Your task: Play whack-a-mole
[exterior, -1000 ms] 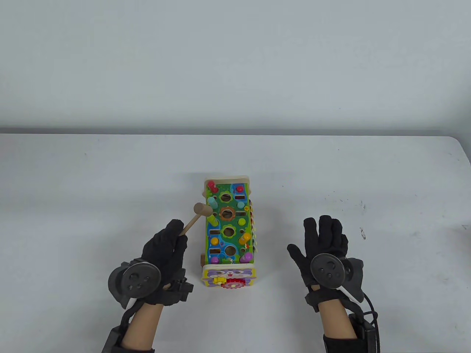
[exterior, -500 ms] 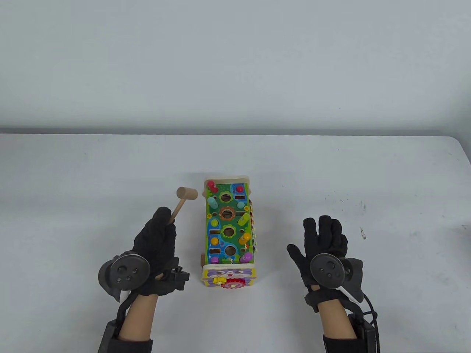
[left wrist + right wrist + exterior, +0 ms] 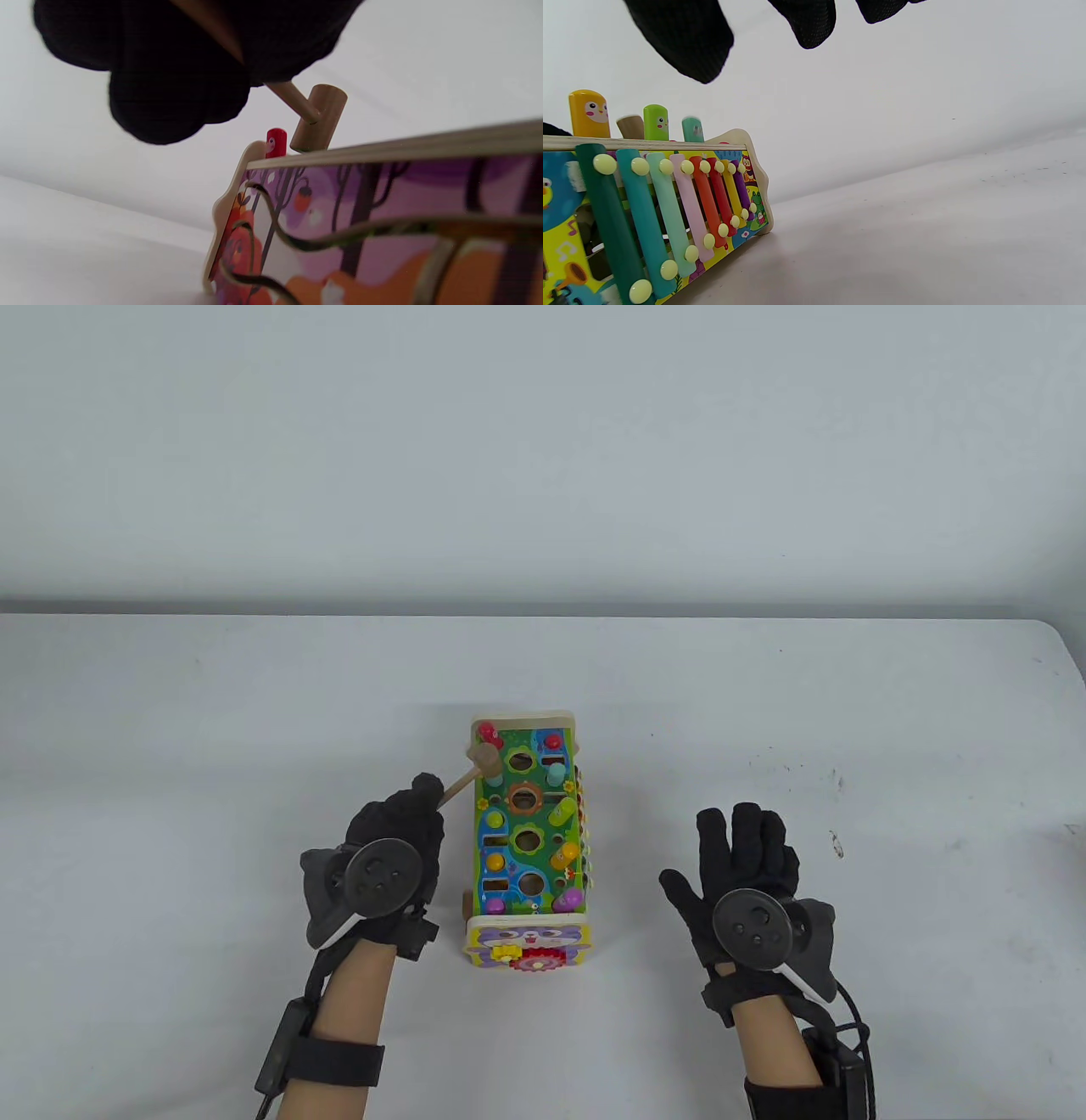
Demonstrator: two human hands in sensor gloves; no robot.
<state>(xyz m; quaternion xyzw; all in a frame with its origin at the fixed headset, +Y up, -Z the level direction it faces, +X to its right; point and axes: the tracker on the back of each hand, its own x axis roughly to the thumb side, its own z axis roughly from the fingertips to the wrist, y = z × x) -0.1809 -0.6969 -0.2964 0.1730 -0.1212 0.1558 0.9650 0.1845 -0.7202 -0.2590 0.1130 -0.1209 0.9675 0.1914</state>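
The colourful whack-a-mole toy box (image 3: 526, 940) stands mid-table, its long side running away from me. My left hand (image 3: 407, 823) grips the handle of the small wooden hammer (image 3: 485, 759). The hammer head rests on the toy's top at the far left, just in front of the red peg (image 3: 487, 729). The left wrist view shows the hammer head (image 3: 319, 118) down on the top edge beside the red peg (image 3: 276, 142). On the right row, teal (image 3: 554, 772), green (image 3: 562, 812) and yellow (image 3: 564, 855) pegs stick up. My right hand (image 3: 747, 848) lies flat and empty on the table, right of the toy.
The toy's right side carries a row of xylophone bars (image 3: 670, 203), seen in the right wrist view. A cartoon panel with red and yellow gears (image 3: 534, 959) faces me. The white table's far edge (image 3: 543, 615) meets a plain wall. Small dark marks (image 3: 836, 780) dot the table at the right.
The hammer was lifted away to the left, then swung down onto the far-left teal peg. That peg is now under the hammer head, and a teal peg has risen in the right row. The right hand stayed still.
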